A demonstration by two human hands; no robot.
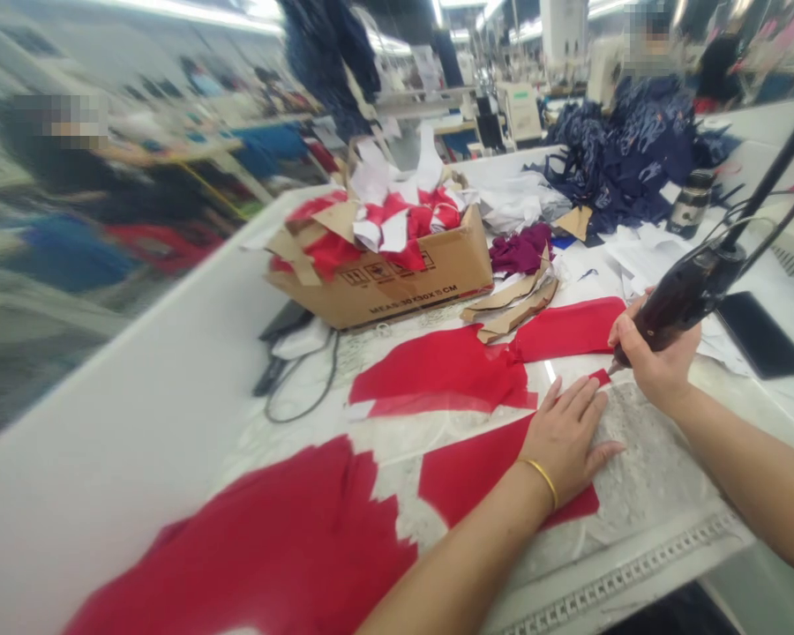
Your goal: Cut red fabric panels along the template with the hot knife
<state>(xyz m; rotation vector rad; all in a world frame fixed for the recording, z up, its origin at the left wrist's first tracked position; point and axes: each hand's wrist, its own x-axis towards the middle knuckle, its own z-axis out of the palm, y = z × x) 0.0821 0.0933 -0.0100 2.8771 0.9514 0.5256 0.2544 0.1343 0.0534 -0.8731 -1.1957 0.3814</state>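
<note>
My left hand (567,434), with a gold bangle at the wrist, lies flat with fingers stretched out on a red fabric piece (476,467). My right hand (662,357) is wrapped round a black corded hand tool (685,295) with a thin metal tip, its exact kind unclear. The tip points down at a small red end of fabric just beyond my left fingertips; I cannot tell whether it touches. Behind my hands lie a red fabric strip (573,328) and a wider red piece (437,370). A large red fabric pile (278,538) spreads at the front left.
A cardboard box (397,287) of red and white scraps stands at the back left. Cardboard pieces (520,304), dark blue garments (625,176), a bottle (692,203) and a phone (764,333) lie around. A measuring tape (635,564) runs along the front edge. People sit beyond.
</note>
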